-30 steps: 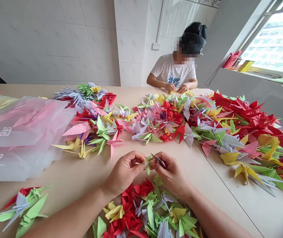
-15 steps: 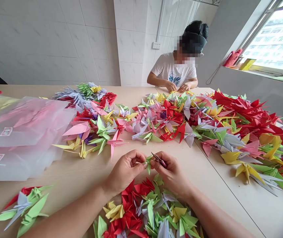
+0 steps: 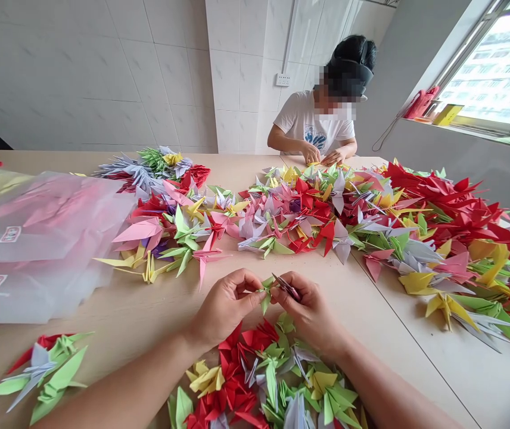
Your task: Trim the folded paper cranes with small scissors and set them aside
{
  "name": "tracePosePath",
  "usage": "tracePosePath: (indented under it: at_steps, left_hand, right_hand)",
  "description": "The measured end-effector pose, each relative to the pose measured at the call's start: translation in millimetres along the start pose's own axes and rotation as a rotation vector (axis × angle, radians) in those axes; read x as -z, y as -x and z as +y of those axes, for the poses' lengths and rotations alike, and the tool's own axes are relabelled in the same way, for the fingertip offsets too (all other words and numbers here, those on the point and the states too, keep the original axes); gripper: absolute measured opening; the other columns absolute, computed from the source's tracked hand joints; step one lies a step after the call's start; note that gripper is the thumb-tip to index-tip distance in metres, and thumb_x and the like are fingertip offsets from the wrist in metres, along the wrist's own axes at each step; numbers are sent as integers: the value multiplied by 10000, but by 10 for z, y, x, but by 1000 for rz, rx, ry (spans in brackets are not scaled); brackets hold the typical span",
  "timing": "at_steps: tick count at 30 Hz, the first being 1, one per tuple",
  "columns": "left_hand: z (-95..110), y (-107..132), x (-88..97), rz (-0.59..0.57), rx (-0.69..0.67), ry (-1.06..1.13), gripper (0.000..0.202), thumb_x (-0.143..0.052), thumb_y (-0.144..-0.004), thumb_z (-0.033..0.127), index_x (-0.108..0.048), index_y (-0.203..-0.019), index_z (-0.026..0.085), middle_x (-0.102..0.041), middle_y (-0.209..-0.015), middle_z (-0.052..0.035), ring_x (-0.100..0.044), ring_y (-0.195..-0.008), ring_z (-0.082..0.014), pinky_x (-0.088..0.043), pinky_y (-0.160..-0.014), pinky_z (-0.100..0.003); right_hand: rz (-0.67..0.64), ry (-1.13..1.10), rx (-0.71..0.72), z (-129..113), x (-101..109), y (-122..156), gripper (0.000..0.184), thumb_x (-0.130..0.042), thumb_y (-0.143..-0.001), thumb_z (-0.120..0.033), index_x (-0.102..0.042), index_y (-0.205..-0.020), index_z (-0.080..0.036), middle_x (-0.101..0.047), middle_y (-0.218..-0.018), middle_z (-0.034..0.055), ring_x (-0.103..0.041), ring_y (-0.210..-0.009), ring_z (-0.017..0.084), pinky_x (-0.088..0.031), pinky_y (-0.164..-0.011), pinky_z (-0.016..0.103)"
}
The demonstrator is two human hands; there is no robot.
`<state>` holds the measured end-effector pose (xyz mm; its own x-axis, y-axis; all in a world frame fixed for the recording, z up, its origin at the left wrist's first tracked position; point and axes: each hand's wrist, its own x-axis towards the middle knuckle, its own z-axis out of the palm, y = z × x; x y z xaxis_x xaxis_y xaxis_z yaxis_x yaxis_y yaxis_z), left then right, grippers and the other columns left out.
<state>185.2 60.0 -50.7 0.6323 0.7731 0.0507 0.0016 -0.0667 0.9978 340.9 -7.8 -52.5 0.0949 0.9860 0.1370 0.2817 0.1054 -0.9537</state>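
Between the fingertips of both hands is a small light-green paper crane. My left hand pinches its left side with thumb and forefinger. On the other side my right hand grips the crane at the fingertips and also keeps a slim, dark pointed metal tool in its curled fingers, tip toward the crane; its exact kind is partly hidden. Just below my wrists lies a heap of red, green, yellow and pale lilac folded paper cranes.
A long pile of coloured paper cranes stretches across the table. Translucent plastic bags lie at left, above a small group of cranes. Across the table a person in a white shirt works with both hands.
Both hands stay almost in place. The green crane has turned slightly between the fingers.
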Motion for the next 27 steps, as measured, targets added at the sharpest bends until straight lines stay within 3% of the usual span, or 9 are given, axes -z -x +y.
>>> tracePosePath:
  at_steps: [14, 27]
  left_hand:
    - [-67, 20, 3, -30, -37, -57, 70, -562, -799, 232, -554, -805, 163, -581, -790, -1, -554, -763, -121, -442, -725, -225]
    - [-35, 22, -8, -51, -28, 10, 53, -575, -782, 202, -548, -789, 157, -583, -831, -14, -554, -789, -123, -444, -750, -228]
  right_hand:
    - [-4, 144, 55, -6, 3, -4, 83, -514, -761, -113, -583, -771, -157, -522, -641, -24, -430, -571, 96, -345, -523, 197]
    - [-47, 46, -12, 1, 3, 15, 81, -486, -833, -201, -525, -766, -176, -533, -634, -24, -520, -595, 114, -383, -549, 206]
